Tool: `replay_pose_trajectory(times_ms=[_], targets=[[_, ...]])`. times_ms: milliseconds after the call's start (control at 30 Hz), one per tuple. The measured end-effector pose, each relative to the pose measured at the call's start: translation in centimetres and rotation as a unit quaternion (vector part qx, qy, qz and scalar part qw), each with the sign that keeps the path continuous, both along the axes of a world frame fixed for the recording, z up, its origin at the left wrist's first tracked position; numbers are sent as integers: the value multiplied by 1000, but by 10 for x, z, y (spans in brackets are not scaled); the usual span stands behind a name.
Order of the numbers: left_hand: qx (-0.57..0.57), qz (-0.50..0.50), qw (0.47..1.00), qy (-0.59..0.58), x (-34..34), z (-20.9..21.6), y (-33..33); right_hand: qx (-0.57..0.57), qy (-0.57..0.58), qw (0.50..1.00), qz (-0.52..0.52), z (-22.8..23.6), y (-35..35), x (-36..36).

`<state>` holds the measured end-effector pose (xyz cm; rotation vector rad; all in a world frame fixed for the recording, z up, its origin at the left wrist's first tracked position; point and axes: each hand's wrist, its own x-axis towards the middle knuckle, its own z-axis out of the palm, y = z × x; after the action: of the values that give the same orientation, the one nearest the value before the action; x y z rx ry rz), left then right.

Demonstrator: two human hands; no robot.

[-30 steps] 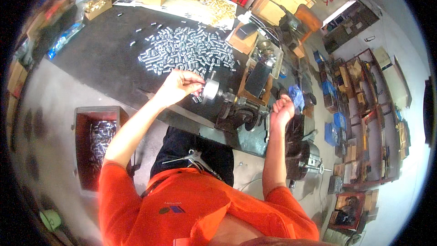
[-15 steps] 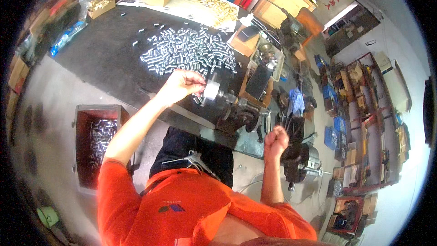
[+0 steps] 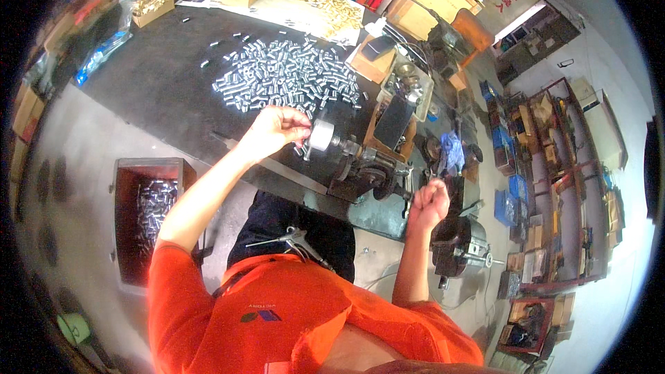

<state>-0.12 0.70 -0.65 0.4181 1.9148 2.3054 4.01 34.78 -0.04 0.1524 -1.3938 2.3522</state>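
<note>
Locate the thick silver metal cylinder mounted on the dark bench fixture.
In the head view, the thick silver metal cylinder is slightly above centre, immediately right of the left hand and below the pile of small silver metal tubes.

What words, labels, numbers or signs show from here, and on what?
Described, not quoted:
Orange shirt: a short line of small lettering beside an emblem, upside down in this view.
Pale board, upper right: a few large red characters.
Paper sheet on the bench: faint print, too small to read.
</note>
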Motion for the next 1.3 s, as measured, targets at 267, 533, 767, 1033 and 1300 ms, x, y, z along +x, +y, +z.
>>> replay_pose_trajectory(times_ms=[267,533,767,1033,1300], targets=[[14,0,1000,17,-1,6,1,20,-228,967,-116,-95,11,-35],[46,5,999,10,-1,5,0,59,-25,995,-75,-6,-2,-73],[68,15,997,-33,9,8,-3,28,-11,999,-15,-11,0,16],[43,0,999,-8,6,10,-8,94,-191,963,-167,-93,8,-57],[-126,183,973,-62,89,-11,-99,43,37,997,-56,3,-6,-60]])
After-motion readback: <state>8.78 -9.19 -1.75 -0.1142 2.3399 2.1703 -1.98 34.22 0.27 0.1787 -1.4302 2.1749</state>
